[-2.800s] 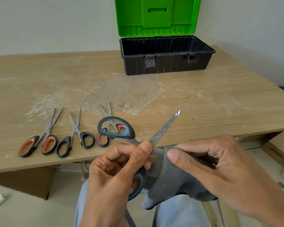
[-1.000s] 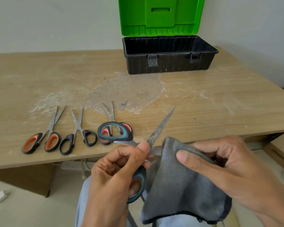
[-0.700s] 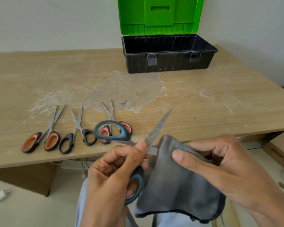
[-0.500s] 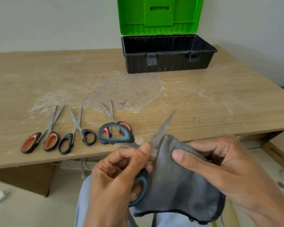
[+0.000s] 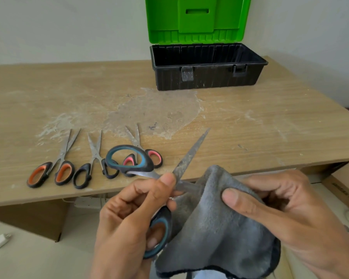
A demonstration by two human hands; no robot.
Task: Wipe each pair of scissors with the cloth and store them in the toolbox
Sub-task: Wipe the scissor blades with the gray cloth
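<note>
Teal scissors [image 5: 147, 173] have shifted slightly left, cloth [image 5: 214, 218] still covering one blade.

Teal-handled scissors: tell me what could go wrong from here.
1. The teal-handled scissors are held open, and the thumb of the left hand sits by the pivot. It could get nipped if the blades close.
2. The right hand pinches the cloth around one blade, so a hard pull might cut through to the fingers.
3. The other blade points up, unguarded.

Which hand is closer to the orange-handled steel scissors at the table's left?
Left. The left hand is right of the orange-handled steel scissors; the right hand is farther right.
</note>
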